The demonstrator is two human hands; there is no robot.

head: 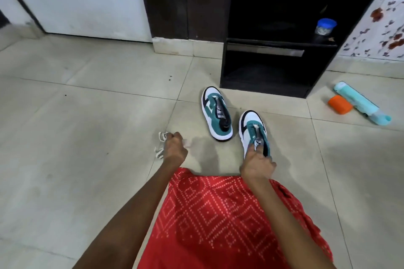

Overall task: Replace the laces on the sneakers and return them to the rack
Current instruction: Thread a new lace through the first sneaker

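Two white, teal and black sneakers stand on the tiled floor with no laces in them. The left sneaker sits alone in front of the black rack. My right hand grips the heel end and tongue of the right sneaker. My left hand is curled around a bunch of white laces, which spill out to its left on the floor.
The rack's lower shelves look dark and hold a blue-lidded jar on the middle shelf. A teal bottle and an orange object lie on the floor to the right. My red patterned garment covers the near floor.
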